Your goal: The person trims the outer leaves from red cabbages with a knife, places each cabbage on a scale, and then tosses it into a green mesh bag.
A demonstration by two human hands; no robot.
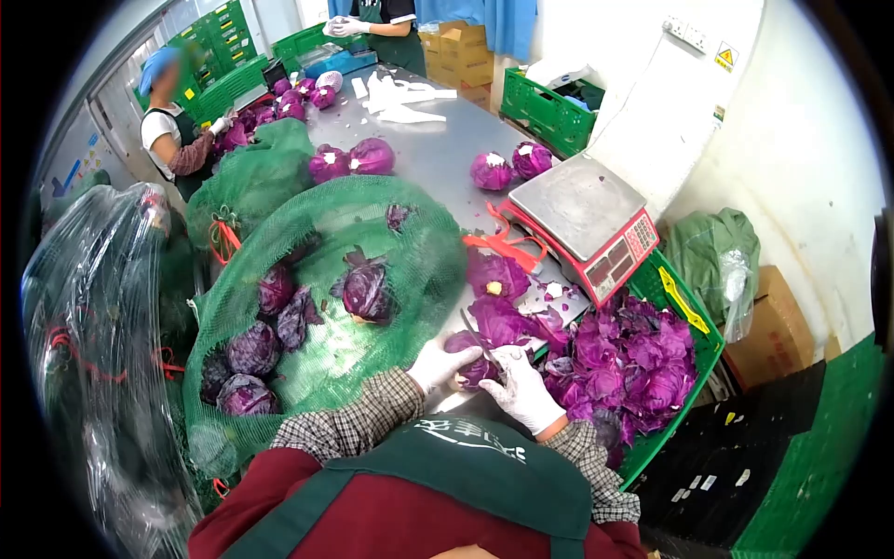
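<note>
White-gloved, my left hand (436,366) grips a red cabbage (476,373) from its left side, low over the near edge of the metal table. My right hand (524,391), also gloved, is closed around a small knife at the cabbage's right side. The thin knife blade (479,337) points up and away; its handle is hidden in my fingers. Just beyond lie trimmed red cabbages (496,276) and loose purple leaves (501,321). On my left, a green mesh sack (424,219) lies open with several untrimmed cabbages (253,349) inside.
A red scale (605,265) stands at the table's right edge. Below it, a green crate (703,359) holds piled purple leaves (633,363). Two co-workers (172,140) (386,33) stand across the table. Plastic-wrapped sacks (102,354) rise at far left.
</note>
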